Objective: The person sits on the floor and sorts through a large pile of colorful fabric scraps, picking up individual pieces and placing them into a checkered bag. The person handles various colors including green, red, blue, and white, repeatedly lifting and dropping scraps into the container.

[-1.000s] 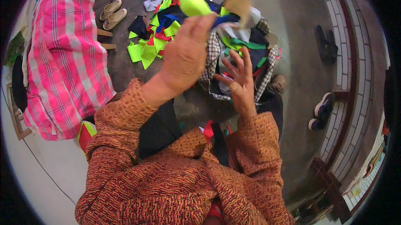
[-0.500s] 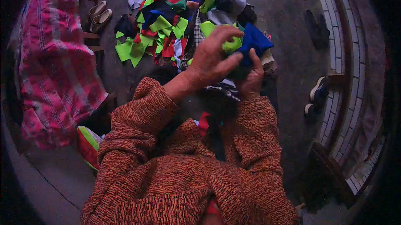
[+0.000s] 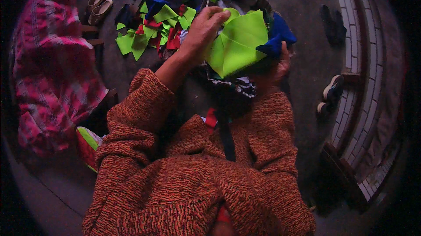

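My left hand (image 3: 202,32) is closed at the upper left edge of a bright lime-green fabric piece (image 3: 239,45), which spreads out toward the right with creases across it. My right hand (image 3: 280,66) grips a folded blue fabric piece (image 3: 280,32), thumb on top; its other fingers are mostly hidden. The green piece's right corner meets the blue one. Beneath them, dark cloth and a black-and-white patterned cloth (image 3: 241,87) show in part. Beyond my left hand lies a heap of lime, red, blue and dark fabric scraps (image 3: 164,14).
Pale shoes (image 3: 101,11) stand on the floor at the far left, near a pink checked cloth (image 3: 52,69). On the right are dark shoes (image 3: 333,89), a dark object (image 3: 333,25) and a white-tiled ledge (image 3: 351,52). A red-and-green item (image 3: 87,146) lies at lower left.
The lime-green piece, mostly covered by my left hand before, is now opened out in front of me. My left hand has moved left and up; my right hand has shifted slightly right.
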`<state>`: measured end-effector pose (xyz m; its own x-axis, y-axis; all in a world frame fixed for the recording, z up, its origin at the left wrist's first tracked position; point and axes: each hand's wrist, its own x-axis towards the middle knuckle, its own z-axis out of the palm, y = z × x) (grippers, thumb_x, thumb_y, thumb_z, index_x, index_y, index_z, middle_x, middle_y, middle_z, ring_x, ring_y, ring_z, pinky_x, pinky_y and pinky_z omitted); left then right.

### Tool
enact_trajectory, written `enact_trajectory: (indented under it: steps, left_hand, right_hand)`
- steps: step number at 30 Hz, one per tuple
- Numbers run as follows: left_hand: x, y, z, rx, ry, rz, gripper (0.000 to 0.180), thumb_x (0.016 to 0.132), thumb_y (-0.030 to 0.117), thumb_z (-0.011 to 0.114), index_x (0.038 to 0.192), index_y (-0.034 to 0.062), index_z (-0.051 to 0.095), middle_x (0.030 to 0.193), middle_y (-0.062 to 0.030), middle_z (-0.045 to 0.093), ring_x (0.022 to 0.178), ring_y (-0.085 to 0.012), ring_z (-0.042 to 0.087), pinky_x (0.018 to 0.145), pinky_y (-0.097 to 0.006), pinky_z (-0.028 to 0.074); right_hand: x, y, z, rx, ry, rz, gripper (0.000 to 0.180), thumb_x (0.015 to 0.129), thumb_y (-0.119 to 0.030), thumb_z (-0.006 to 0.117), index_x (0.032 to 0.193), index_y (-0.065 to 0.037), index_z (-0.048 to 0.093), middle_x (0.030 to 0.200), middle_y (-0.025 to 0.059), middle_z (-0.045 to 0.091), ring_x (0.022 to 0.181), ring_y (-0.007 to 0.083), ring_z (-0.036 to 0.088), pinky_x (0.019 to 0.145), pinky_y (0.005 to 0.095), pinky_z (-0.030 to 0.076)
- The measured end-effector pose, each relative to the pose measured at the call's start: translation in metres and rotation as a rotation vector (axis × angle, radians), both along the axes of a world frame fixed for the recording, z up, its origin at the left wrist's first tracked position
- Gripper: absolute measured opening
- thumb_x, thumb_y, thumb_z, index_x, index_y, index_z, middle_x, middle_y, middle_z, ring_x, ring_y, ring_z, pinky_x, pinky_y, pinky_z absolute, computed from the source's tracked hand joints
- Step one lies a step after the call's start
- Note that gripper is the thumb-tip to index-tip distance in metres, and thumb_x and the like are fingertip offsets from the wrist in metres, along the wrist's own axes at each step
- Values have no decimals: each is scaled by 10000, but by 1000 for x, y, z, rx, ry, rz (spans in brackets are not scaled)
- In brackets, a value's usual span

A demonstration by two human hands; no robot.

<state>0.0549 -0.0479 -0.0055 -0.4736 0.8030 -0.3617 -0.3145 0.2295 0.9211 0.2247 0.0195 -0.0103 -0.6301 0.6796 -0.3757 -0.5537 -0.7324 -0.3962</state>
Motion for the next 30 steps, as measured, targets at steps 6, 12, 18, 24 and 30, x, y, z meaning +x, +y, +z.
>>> enact_trajectory:
  steps: [6, 12, 18, 24, 30]
  left_hand:
    - [16, 2, 1, 40, -334, -267, 408, 838, 223, 619, 1166, 14, 497, 1049, -69, 578, 964, -168, 562, 769, -289, 479]
    - [6, 3, -4, -13, 49, -167, 482, 768, 46, 608, 1221, -15, 456, 1109, -119, 569, 994, -195, 561, 875, -306, 446]
    - [5, 14, -19, 87, 197, -93, 492, 802, 53, 585, 1259, -6, 413, 1109, -128, 563, 993, -189, 554, 885, -305, 440]
    - [26, 27, -16, 150, 368, -241, 335, 850, 231, 641, 1101, 16, 587, 1040, -90, 609, 941, -164, 577, 831, -288, 461]
    - [37, 23, 3, 302, 580, -402, 392, 734, 284, 748, 1027, 64, 607, 1007, -59, 615, 928, -178, 588, 786, -303, 454]
  right_hand:
    - [7, 3, 9, 32, -67, -11, 642, 892, -513, 421, 1297, -15, 412, 1250, 134, 504, 1120, 282, 505, 976, 408, 388]
    - [13, 12, 0, 84, -27, -14, 603, 901, -456, 438, 1293, 1, 409, 1249, 144, 504, 1113, 282, 509, 968, 412, 400]
    - [17, 13, 11, 209, -170, -137, 543, 902, -383, 476, 1288, -8, 400, 1188, 149, 542, 1066, 267, 539, 924, 409, 449]
    - [16, 16, -2, 423, -380, -163, 504, 911, -290, 479, 1334, -43, 356, 1214, 149, 514, 1111, 258, 508, 970, 391, 398]
    - [18, 20, -21, 697, -524, -168, 566, 868, -132, 541, 1374, -41, 302, 1299, 151, 431, 1181, 247, 438, 1023, 373, 320]
